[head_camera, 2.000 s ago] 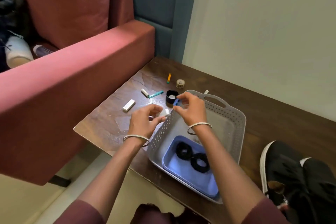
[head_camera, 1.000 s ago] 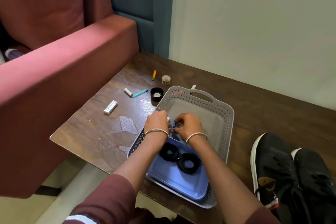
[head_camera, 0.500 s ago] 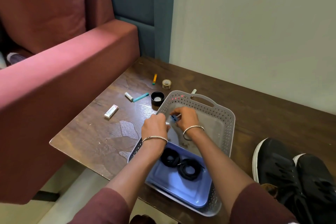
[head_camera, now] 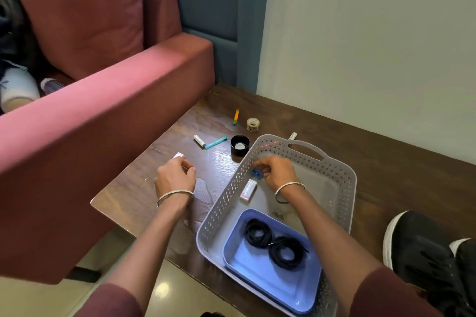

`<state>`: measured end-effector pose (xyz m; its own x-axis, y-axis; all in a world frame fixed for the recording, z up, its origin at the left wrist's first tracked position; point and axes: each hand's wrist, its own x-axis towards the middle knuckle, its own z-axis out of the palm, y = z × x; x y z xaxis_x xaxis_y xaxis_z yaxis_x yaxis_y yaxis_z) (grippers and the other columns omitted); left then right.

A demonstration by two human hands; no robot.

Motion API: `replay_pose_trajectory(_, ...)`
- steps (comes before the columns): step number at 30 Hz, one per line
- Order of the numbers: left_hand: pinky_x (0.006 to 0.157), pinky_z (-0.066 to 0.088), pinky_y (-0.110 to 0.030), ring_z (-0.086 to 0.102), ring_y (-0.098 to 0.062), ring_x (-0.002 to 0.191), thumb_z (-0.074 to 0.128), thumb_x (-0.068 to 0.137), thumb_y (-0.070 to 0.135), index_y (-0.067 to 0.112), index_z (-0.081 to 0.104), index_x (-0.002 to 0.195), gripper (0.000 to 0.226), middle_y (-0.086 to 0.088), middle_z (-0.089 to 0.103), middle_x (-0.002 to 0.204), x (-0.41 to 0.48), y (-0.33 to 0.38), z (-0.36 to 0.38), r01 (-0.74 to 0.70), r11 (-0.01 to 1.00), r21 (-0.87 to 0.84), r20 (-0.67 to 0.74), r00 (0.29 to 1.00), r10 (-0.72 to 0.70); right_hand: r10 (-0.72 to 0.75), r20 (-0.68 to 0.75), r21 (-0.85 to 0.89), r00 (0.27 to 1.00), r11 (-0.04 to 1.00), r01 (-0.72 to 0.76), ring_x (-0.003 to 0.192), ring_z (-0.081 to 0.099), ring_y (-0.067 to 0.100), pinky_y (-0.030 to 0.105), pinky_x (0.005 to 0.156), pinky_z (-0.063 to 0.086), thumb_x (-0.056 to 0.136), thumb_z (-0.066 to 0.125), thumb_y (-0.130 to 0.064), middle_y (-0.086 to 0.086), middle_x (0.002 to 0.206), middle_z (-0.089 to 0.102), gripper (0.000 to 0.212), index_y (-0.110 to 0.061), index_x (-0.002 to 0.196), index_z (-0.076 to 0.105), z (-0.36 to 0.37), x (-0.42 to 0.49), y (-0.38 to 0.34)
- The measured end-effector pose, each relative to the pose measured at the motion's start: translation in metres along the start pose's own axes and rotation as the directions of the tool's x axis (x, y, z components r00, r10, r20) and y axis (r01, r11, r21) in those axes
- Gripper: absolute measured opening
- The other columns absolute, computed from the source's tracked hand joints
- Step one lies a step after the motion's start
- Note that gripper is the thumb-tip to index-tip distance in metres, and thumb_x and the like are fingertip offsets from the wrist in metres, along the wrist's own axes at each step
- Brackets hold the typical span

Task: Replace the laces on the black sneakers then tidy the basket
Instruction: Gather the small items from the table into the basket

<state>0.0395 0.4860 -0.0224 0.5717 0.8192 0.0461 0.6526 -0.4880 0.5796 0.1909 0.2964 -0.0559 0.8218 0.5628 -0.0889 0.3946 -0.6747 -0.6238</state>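
A grey perforated basket (head_camera: pixel 337 172) sits on the wooden table. At its near end is a blue tray (head_camera: pixel 260 278) holding two coiled black laces (head_camera: pixel 257 233). A white eraser block (head_camera: pixel 248 189) lies on the basket floor by the left wall. Just beyond it, my right hand (head_camera: pixel 278 171) pinches a small blue piece (head_camera: pixel 257 173) inside the basket. My left hand (head_camera: pixel 175 177) is outside on the table, fingers curled over a second white block (head_camera: pixel 178 155) that still lies flat. The black sneakers (head_camera: pixel 425 255) stand at the right edge.
Beyond the basket lie a black cap (head_camera: pixel 239 145), a battery (head_camera: pixel 199 140), a teal stick (head_camera: pixel 215 142), an orange stick (head_camera: pixel 236 117), a tape roll (head_camera: pixel 253 124) and a small white tube (head_camera: pixel 293 135). A red sofa arm (head_camera: pixel 90 121) borders the table's left side.
My left hand has left the basket and moved left onto the white block on the table. A white block now lies in the basket. My right hand stays there with the blue piece.
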Motion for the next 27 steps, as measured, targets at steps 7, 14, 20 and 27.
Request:
replay_pose_trajectory(7,0.094,0.043,-0.041,0.057,-0.038,0.109,0.076,0.083,0.025,0.009,0.068,0.116,0.038,-0.018,0.062,0.114,0.034,-0.036,0.005,-0.010,1.000,0.024,-0.012,1.000,0.010,0.119,-0.212,0.187,0.970,0.979,-0.079,0.084,0.069,0.011,0.025,0.090,0.055,0.079,0.060,0.016,0.001,0.093,0.077,0.041,-0.014,0.099,0.079,-0.012,-0.012,-0.006)
replay_pose_trajectory(14,0.087,0.047,-0.040,0.060,-0.038,0.104,0.073,0.085,0.027,0.009,0.072,0.107,0.028,-0.017,0.069,0.106,0.046,-0.038,0.011,-0.016,0.988,0.157,0.039,0.999,0.010,0.092,-0.296,0.341,0.951,0.940,0.016,0.078,0.068,-0.003,0.009,0.074,0.053,0.084,0.069,0.005,-0.011,0.080,0.073,0.027,-0.021,0.087,0.078,-0.011,-0.041,-0.018)
replay_pose_trajectory(20,0.080,0.049,-0.033,0.068,-0.030,0.094,0.077,0.080,0.027,0.015,0.077,0.102,0.025,-0.010,0.076,0.096,0.027,-0.020,0.000,0.047,0.991,-0.122,-0.005,0.999,-0.048,0.121,-0.309,0.443,0.943,0.896,0.031,0.075,0.068,-0.005,0.011,0.072,0.051,0.083,0.068,0.006,-0.012,0.079,0.073,0.033,-0.027,0.082,0.076,-0.005,-0.057,-0.024)
replay_pose_trajectory(27,0.076,0.057,-0.027,0.068,-0.006,0.068,0.087,0.070,0.026,0.017,0.079,0.092,0.026,0.004,0.075,0.074,-0.044,0.051,-0.012,-0.093,0.900,-0.427,0.133,0.977,0.165,0.297,-0.146,0.795,0.944,0.603,-0.067,0.069,0.068,0.016,0.026,0.068,0.059,0.088,0.074,-0.010,0.006,0.077,0.074,0.004,-0.013,0.085,0.074,-0.015,-0.075,-0.047)
